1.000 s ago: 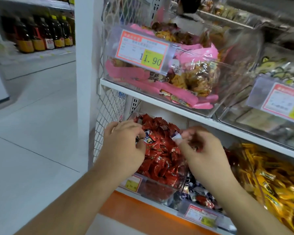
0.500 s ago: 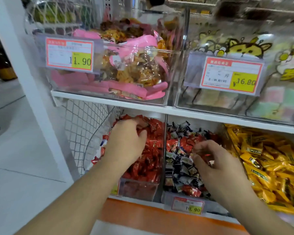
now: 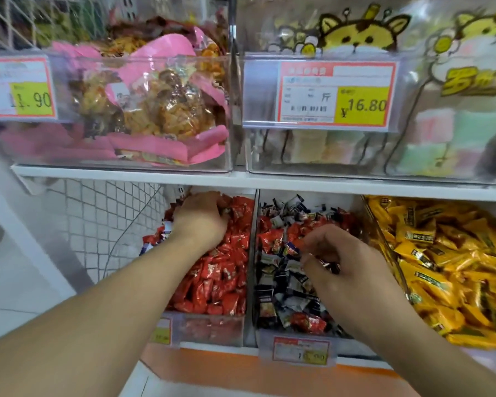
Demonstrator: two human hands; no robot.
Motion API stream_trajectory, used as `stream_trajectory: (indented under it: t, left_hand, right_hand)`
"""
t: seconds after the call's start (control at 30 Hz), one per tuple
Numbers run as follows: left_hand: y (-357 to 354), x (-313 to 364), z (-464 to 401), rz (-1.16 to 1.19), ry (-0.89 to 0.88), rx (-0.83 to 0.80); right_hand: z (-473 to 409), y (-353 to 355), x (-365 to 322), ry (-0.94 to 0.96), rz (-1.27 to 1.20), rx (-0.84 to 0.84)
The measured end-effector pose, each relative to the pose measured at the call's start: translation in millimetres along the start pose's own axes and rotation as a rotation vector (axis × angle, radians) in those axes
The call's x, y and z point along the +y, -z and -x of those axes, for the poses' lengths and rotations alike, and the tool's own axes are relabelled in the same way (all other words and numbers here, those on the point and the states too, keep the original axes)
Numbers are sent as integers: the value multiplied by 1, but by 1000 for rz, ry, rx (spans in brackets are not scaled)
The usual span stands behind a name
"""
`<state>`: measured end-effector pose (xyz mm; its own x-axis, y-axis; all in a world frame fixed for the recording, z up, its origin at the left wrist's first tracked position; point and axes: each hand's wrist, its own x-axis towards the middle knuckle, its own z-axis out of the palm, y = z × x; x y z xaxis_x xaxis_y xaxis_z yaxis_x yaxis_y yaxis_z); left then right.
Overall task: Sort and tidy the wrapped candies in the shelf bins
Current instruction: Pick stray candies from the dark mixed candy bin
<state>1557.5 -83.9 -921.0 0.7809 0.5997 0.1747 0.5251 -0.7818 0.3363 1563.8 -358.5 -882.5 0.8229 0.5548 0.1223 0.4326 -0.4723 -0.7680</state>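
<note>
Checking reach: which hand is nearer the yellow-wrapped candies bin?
Right. The right hand is in the middle bin beside the yellow-wrapped candies bin; the left hand is two bins away.

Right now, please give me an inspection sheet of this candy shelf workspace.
Surface: white lower shelf carrying clear bins.
Job's things: red candies fill the left bin; middle bin mixes dark candies with red strays.
Clutter: yellow candies in the right bin.
Hands: left hand digs into the red candies; right hand pinches dark candies.
Cables: nothing seen.
Surroundings: 16.80 price tag, pink snack bags, wire mesh.
</note>
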Motion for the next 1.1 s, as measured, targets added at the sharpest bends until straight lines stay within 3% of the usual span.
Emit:
stream_trajectory:
  t: [0.27, 0.57, 0.73, 0.9, 1.1]
  left_hand:
    - [25, -8, 42, 212, 39, 153]
    - [92, 38, 155, 716, -80, -87]
    - [92, 54, 168, 841, 0, -157]
    - [88, 56, 171, 896, 6, -168]
    - [86, 17, 161, 624, -5, 14]
  right_hand:
    - [4, 3, 4, 19, 59, 8]
    - [24, 5, -13, 213, 43, -65]
    - [35, 12, -24, 227, 23, -35]
    - [35, 16, -23, 160, 15, -6]
    - [20, 16, -11, 96, 245, 127]
